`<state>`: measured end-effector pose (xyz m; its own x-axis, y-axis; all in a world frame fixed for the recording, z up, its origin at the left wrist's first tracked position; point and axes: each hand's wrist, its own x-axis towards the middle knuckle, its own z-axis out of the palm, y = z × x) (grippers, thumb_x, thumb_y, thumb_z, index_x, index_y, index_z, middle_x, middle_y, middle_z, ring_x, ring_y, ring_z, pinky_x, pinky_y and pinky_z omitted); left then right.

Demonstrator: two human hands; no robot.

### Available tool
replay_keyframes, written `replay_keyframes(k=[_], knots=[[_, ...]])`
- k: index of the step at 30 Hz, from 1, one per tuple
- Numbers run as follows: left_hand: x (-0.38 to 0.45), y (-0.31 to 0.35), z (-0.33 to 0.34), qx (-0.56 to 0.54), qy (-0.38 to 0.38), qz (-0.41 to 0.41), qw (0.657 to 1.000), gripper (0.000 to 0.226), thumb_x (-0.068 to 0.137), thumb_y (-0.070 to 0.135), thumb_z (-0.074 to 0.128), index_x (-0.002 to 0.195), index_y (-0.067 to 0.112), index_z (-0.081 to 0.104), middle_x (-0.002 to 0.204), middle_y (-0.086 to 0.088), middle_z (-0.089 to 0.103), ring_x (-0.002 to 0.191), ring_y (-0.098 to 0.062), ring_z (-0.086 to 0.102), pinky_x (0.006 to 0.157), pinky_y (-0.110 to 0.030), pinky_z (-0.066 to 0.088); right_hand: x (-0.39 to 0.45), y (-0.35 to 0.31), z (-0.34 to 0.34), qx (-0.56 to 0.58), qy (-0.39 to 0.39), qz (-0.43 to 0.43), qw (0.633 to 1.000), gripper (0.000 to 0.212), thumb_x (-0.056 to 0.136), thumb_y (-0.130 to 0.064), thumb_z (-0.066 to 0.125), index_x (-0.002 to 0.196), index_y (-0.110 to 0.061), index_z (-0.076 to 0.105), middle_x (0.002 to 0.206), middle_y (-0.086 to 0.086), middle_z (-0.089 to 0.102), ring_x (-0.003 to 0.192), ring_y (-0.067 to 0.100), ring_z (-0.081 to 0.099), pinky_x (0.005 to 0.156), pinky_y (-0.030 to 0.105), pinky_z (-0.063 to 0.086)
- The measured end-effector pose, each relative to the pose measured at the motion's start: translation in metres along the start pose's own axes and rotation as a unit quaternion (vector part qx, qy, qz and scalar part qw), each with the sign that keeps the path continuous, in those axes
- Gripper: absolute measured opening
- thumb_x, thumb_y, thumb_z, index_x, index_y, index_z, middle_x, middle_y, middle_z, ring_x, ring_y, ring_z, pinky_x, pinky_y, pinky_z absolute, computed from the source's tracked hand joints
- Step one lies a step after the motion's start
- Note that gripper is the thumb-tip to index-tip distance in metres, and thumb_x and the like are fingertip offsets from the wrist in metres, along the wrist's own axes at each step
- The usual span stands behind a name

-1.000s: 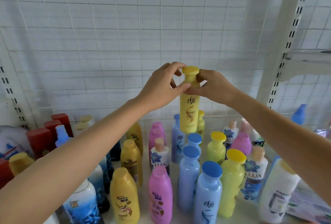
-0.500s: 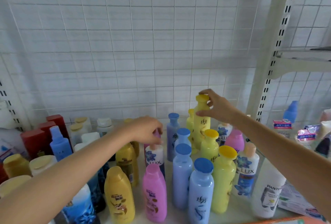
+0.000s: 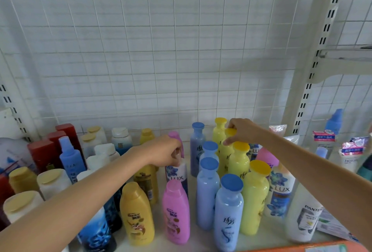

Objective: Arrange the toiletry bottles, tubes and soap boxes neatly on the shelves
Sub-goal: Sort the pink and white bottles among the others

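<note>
Many toiletry bottles stand on the white shelf (image 3: 193,177). My right hand (image 3: 242,132) pinches the cap of a yellow bottle (image 3: 222,156), which stands upright in a row of yellow bottles, behind another yellow bottle (image 3: 238,161) and in front of the rearmost one (image 3: 219,129). My left hand (image 3: 166,152) curls its fingers round the top of a white and blue LUX bottle (image 3: 178,175) in the middle of the shelf; the hand hides its cap.
A row of blue bottles (image 3: 207,193) stands left of the yellow ones. Pink (image 3: 176,213) and golden (image 3: 137,215) bottles stand in front, white jars (image 3: 51,181) and red boxes (image 3: 43,153) to the left. A Pantene bottle (image 3: 304,215) and the slotted upright (image 3: 314,60) are to the right.
My right hand brought the yellow bottle down from mid-air into the yellow row. My left hand let go of it and dropped onto the LUX bottle.
</note>
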<state>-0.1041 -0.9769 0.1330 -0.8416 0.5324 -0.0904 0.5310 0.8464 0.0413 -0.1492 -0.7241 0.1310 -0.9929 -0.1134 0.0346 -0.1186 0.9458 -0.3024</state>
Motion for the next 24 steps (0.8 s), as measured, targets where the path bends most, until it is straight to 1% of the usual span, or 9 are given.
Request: replay_keyframes(k=[4,6,8,10,13,17,19,22,24], knots=[[0.002,0.0,0.001,-0.003,-0.003,-0.004,1.0,0.013,0.088,0.025,0.058,0.087,0.019,0.047,0.072,0.009,0.044,0.06,-0.003,0.04,0.051,-0.017,0.03,0.001,-0.002,0.001,0.001,-0.001,0.005,1.0,0.063,0.072,-0.041,0.074,0.12,-0.011,0.047,0.101,-0.001,0.048,0.091,0.016,0.045,0.065,0.022,0.035],[0.003,-0.001,0.001,0.0,0.0,-0.007,1.0,0.012,0.088,0.025,0.058,0.088,0.015,0.051,0.072,0.007,0.044,0.06,-0.003,0.039,0.052,-0.018,0.03,0.001,-0.003,0.001,-0.006,-0.005,0.006,1.0,0.063,0.073,-0.04,0.074,0.12,-0.01,0.046,0.1,0.0,0.047,0.09,0.016,0.045,0.06,0.019,0.035],[0.003,-0.001,0.003,-0.002,0.002,-0.01,1.0,0.015,0.087,0.024,0.059,0.092,0.011,0.054,0.076,0.004,0.047,0.061,-0.005,0.039,0.053,-0.018,0.031,0.003,-0.003,0.0,-0.009,-0.018,0.008,1.0,0.065,0.073,-0.04,0.074,0.123,-0.011,0.044,0.102,0.0,0.048,0.092,0.017,0.046,0.067,0.022,0.037],[0.003,-0.002,0.004,-0.008,0.005,-0.011,1.0,0.013,0.087,0.025,0.059,0.09,0.013,0.053,0.076,0.004,0.047,0.061,-0.005,0.039,0.053,-0.018,0.03,0.004,-0.002,-0.002,-0.013,-0.033,0.007,0.999,0.067,0.074,-0.041,0.073,0.126,-0.012,0.043,0.109,0.003,0.05,0.095,0.018,0.047,0.075,0.025,0.039],[0.002,-0.002,0.005,-0.01,0.008,-0.01,1.0,0.014,0.087,0.025,0.06,0.085,0.016,0.05,0.073,0.006,0.047,0.06,-0.004,0.04,0.052,-0.018,0.029,0.004,-0.002,-0.004,-0.033,-0.048,0.004,0.998,0.068,0.078,-0.044,0.067,0.132,-0.013,0.039,0.123,0.006,0.051,0.104,0.02,0.048,0.083,0.027,0.04],[0.002,-0.002,0.006,-0.019,0.01,-0.015,1.0,0.014,0.086,0.024,0.06,0.085,0.015,0.05,0.074,0.005,0.047,0.061,-0.005,0.04,0.053,-0.018,0.03,0.003,-0.001,-0.005,-0.056,-0.054,0.001,0.997,0.066,0.084,-0.045,0.059,0.138,-0.015,0.035,0.134,0.007,0.048,0.117,0.024,0.048,0.095,0.031,0.039],[0.003,-0.002,0.006,-0.02,0.01,-0.016,1.0,0.015,0.086,0.024,0.06,0.082,0.015,0.048,0.071,0.006,0.045,0.06,-0.005,0.04,0.053,-0.018,0.029,0.0,0.0,-0.01,-0.054,-0.053,-0.003,0.997,0.064,0.086,-0.045,0.056,0.138,-0.014,0.035,0.136,0.007,0.048,0.118,0.024,0.05,0.097,0.032,0.039],[0.004,-0.001,0.004,-0.024,0.004,-0.023,0.999,0.021,0.084,0.024,0.062,0.071,0.018,0.047,0.067,0.005,0.045,0.058,-0.007,0.04,0.052,-0.02,0.03,-0.009,0.001,-0.023,-0.091,-0.042,-0.018,0.995,0.061,0.091,-0.044,0.05,0.139,-0.009,0.036,0.136,0.008,0.05,0.122,0.025,0.048,0.1,0.032,0.037],[0.005,-0.002,0.0,-0.03,0.012,-0.03,0.999,0.019,0.081,0.023,0.065,0.069,0.016,0.051,0.066,0.004,0.048,0.058,-0.01,0.042,0.052,-0.021,0.032,-0.017,0.004,-0.033,-0.107,-0.032,-0.02,0.994,0.059,0.091,-0.044,0.049,0.137,-0.009,0.039,0.135,0.006,0.051,0.122,0.023,0.047,0.1,0.03,0.036]])
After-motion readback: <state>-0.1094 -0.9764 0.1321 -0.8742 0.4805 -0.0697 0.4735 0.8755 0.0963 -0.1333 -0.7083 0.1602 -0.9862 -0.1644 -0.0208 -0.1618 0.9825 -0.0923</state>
